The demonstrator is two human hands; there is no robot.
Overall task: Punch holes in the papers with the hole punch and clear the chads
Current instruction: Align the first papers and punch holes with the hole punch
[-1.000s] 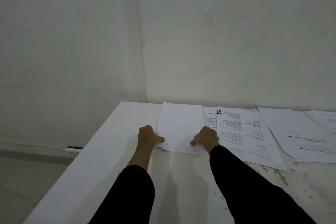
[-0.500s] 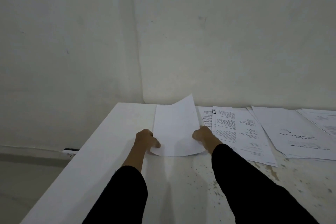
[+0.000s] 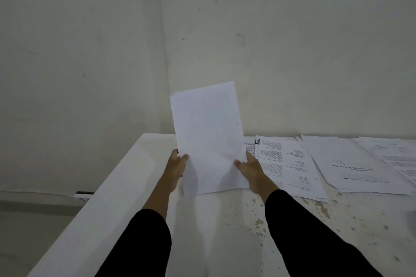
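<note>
Held sheets: you have a thin stack of paper [image 3: 208,139] stood nearly upright, blank back toward you, its bottom edge at or just above the table [image 3: 126,191] near the far left corner.
Left hand [image 3: 176,165]: pinching the stack's left edge low down, thumb in front, fingers behind.
Right hand [image 3: 248,165]: pinching the right edge at the same height, thumb on the near face.
Other papers: printed sheets [image 3: 286,164] lie flat just right of your right hand, with more overlapping pages [image 3: 351,164] farther right.
Hole punch: not in view, so you'll have to look for it.
Risk, slipping: both pinches sit low; the tall upper part may flop or fan if you tilt it.
Risk, misalignment: if the edges aren't squared against the table, the holes will likely land unevenly.
Risk, mixing: setting the stack down to the right could shuffle it into the loose pages.
</note>
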